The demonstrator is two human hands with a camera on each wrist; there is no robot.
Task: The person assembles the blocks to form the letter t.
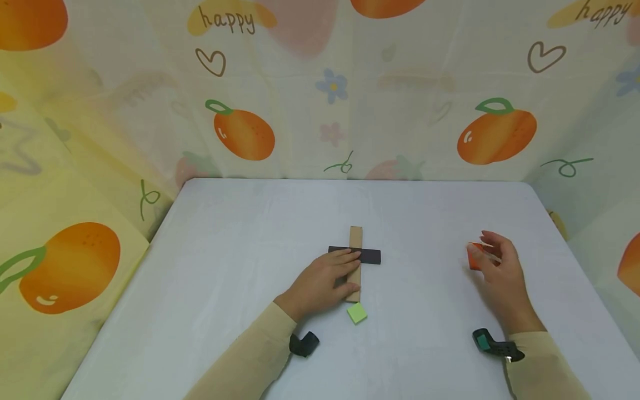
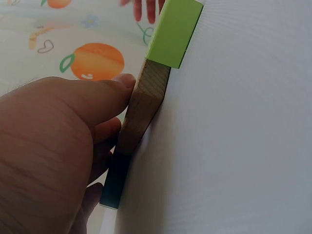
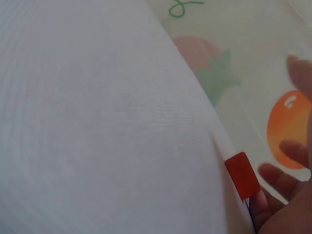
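In the head view, my left hand (image 1: 325, 278) rests its fingertips on a dark flat block (image 1: 371, 256), which lies crosswise over a long tan wooden block (image 1: 355, 236). The thumb touches the wooden block's near part. Just past the wooden block's near end lies a small light-green square block (image 1: 357, 313); in the left wrist view the green block (image 2: 175, 31) adjoins that end. Off to the right, my right hand (image 1: 505, 278) holds an orange-red block (image 1: 474, 260) at its thumb, the other fingers spread. The right wrist view shows the red block (image 3: 243, 175) beside the fingers.
A white table (image 1: 225, 239) lies under everything. Behind it hangs a cloth (image 1: 300, 111) printed with oranges, hearts and flowers, which continues along the left and right sides. Dark devices (image 1: 304, 344) are strapped to both wrists.
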